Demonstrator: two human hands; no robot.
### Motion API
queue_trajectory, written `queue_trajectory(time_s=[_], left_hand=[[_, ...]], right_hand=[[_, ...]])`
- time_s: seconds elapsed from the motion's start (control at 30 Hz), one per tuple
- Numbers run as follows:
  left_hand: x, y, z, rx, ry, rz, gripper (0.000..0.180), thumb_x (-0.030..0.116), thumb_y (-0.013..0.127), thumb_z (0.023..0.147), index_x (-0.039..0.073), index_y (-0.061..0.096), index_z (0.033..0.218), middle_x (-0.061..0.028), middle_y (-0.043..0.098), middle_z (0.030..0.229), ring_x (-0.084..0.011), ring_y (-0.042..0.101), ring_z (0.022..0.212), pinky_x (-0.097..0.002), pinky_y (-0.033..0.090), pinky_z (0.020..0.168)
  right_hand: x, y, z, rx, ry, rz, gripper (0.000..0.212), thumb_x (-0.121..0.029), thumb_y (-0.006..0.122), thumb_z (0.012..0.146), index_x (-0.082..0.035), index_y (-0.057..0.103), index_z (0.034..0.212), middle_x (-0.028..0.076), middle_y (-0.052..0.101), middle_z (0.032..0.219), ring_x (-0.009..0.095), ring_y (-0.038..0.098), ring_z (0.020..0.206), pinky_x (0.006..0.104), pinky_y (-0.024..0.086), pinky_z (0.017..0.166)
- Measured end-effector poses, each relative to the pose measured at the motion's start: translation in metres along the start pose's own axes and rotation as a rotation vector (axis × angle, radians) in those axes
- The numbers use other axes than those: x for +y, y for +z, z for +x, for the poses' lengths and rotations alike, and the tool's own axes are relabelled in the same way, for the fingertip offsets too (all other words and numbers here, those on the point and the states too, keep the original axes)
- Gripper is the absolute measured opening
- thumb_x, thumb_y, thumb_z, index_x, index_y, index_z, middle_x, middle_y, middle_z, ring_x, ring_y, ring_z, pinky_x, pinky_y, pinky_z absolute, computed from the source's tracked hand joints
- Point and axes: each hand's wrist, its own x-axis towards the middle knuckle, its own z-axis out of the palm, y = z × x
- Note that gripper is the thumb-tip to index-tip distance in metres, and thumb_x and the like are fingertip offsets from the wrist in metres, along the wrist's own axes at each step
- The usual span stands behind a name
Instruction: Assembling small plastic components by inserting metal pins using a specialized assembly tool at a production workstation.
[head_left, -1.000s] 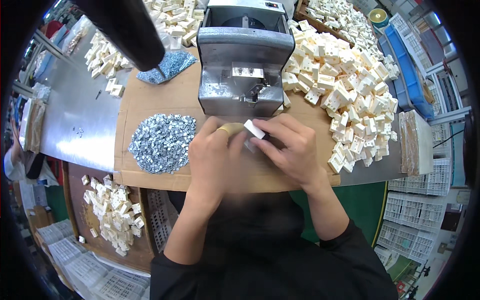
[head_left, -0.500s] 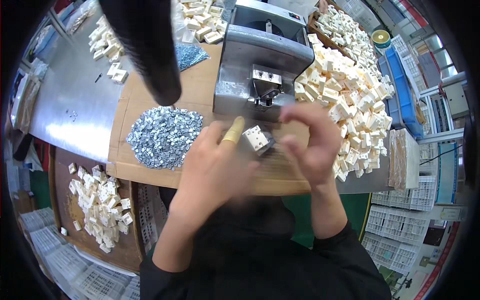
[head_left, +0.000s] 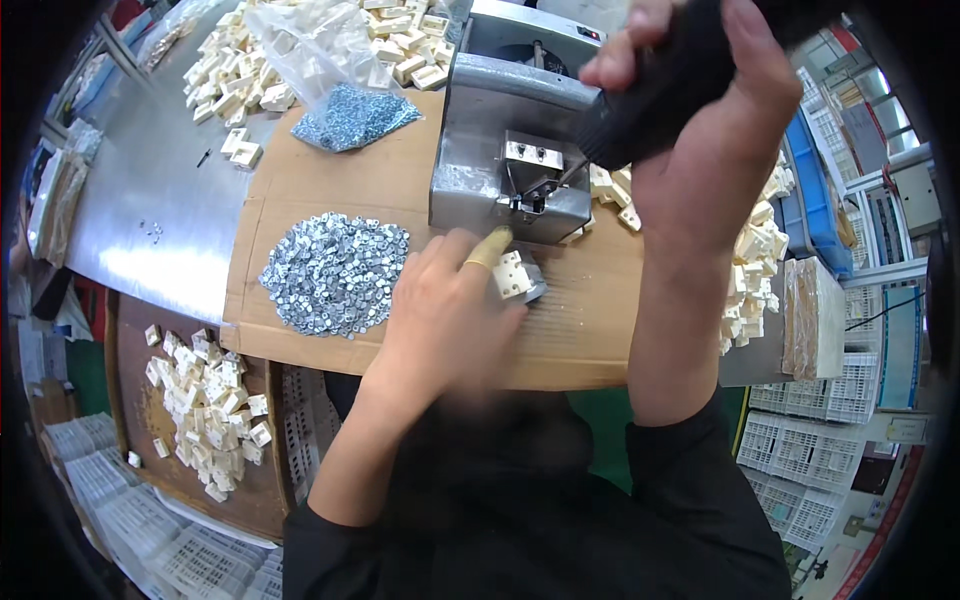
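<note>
A black cylindrical power screwdriver is gripped in my right hand. Its thin bit slants down left to the pick-up slot of a grey metal screw feeder. In front of the feeder, a cream plastic block with holes rests against a small dark metal piece. My left hand, a yellow cot on one finger, has index finger and thumb on either side of this block; the thumb is smeared by motion. Left of that hand, small grey metal square pieces lie heaped on the cardboard.
More cream blocks fill a brown tray at lower left. Others are piled at the back left and at the right, partly behind my right arm. A clear bag of bluish metal pieces lies behind the grey heap. A blue crate stands at right.
My right hand, empty beside the block before, has risen and taken hold of the screwdriver, which has swung from upper left to the feeder. My left index finger has shifted slightly right.
</note>
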Motion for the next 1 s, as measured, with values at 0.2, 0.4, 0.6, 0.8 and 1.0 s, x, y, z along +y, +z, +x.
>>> queue_trajectory(time_s=[0.2, 0.4, 0.6, 0.8, 1.0], left_hand=[[-0.004, 0.004, 0.005, 0.037, 0.004, -0.008, 0.044, 0.022, 0.087, 0.074, -0.001, 0.071, 0.108, -0.0133, 0.062, 0.093, -0.0323, 0.063, 0.087, -0.0417, 0.052, 0.077], [-0.002, 0.004, 0.006, 0.045, -0.004, 0.01, 0.042, 0.022, 0.087, 0.074, 0.0, 0.072, 0.106, -0.0124, 0.061, 0.09, -0.0307, 0.063, 0.084, -0.0402, 0.052, 0.075], [-0.003, 0.004, 0.004, 0.027, -0.051, -0.013, 0.041, 0.022, 0.087, 0.075, -0.001, 0.072, 0.106, -0.012, 0.06, 0.089, -0.0284, 0.063, 0.078, -0.0386, 0.053, 0.07], [-0.001, 0.006, 0.004, 0.055, -0.08, -0.03, 0.04, 0.021, 0.088, 0.068, 0.003, 0.074, 0.1, -0.0106, 0.06, 0.088, -0.0318, 0.064, 0.083, -0.043, 0.053, 0.074], [-0.001, 0.004, 0.003, 0.049, -0.053, 0.018, 0.042, 0.021, 0.088, 0.074, 0.0, 0.073, 0.107, -0.0118, 0.061, 0.091, -0.029, 0.063, 0.079, -0.0392, 0.053, 0.072]], right_hand=[[0.071, -0.049, -0.016, -0.036, -0.029, 0.18, 0.087, -0.085, 0.039, 0.09, -0.003, 0.055, 0.116, 0.008, 0.06, 0.083, 0.021, 0.061, 0.066, 0.0371, 0.053, 0.067], [0.09, -0.047, -0.024, 0.007, -0.017, 0.299, 0.088, -0.089, 0.029, 0.09, -0.005, 0.056, 0.085, 0.005, 0.056, 0.072, 0.019, 0.058, 0.06, 0.0356, 0.051, 0.063], [0.091, -0.046, -0.024, 0.039, 0.007, 0.316, 0.089, -0.088, 0.027, 0.091, -0.004, 0.056, 0.085, 0.005, 0.055, 0.073, 0.02, 0.058, 0.059, 0.0365, 0.051, 0.063], [0.091, -0.043, -0.022, 0.033, 0.0, 0.312, 0.089, -0.088, 0.027, 0.091, -0.003, 0.056, 0.085, 0.006, 0.056, 0.075, 0.02, 0.058, 0.059, 0.037, 0.051, 0.063], [0.085, -0.031, -0.022, 0.078, 0.013, 0.125, 0.091, -0.09, 0.029, 0.089, -0.003, 0.056, 0.085, 0.007, 0.057, 0.075, 0.02, 0.058, 0.057, 0.0354, 0.052, 0.06]])
